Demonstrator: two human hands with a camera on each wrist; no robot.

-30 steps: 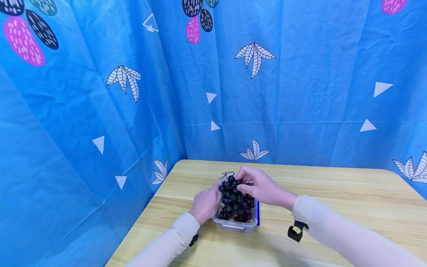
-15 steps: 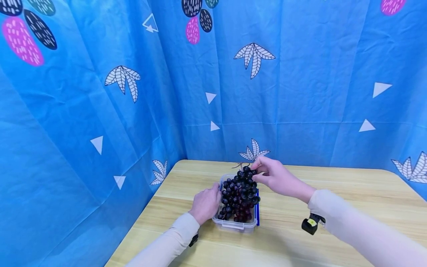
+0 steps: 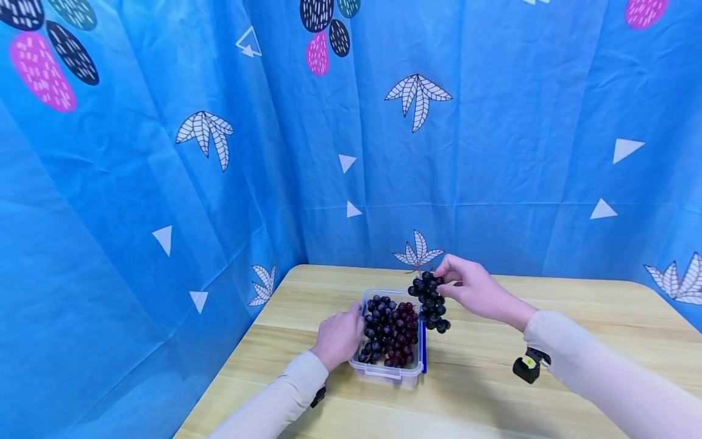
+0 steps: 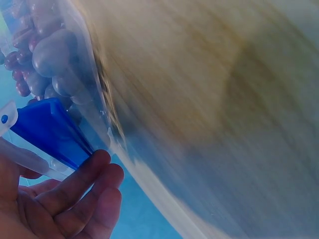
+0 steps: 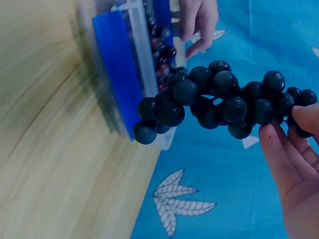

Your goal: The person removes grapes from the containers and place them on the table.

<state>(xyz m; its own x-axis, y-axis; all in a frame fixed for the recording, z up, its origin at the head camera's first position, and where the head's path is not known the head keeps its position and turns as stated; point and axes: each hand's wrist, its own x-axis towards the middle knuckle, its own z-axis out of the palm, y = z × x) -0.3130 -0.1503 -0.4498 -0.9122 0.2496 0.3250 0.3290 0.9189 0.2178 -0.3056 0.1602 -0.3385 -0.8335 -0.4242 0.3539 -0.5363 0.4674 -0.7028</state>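
In the head view my right hand pinches a bunch of black grapes near its top, and the bunch hangs just right of a clear plastic container. The right wrist view shows thumb and fingers at one end of that bunch. Inside the container lie dark purple grapes and reddish grapes. My left hand holds the container's left side. In the left wrist view its curled fingers meet a blue side latch; the thumb is mostly hidden.
The container stands on a light wooden table. Another blue latch hangs along its right side. A blue patterned curtain encloses the table at the back and left.
My right hand has drawn the black grapes up and to the right, from over the container to beside it, uncovering the grapes inside. My left hand stays in place.
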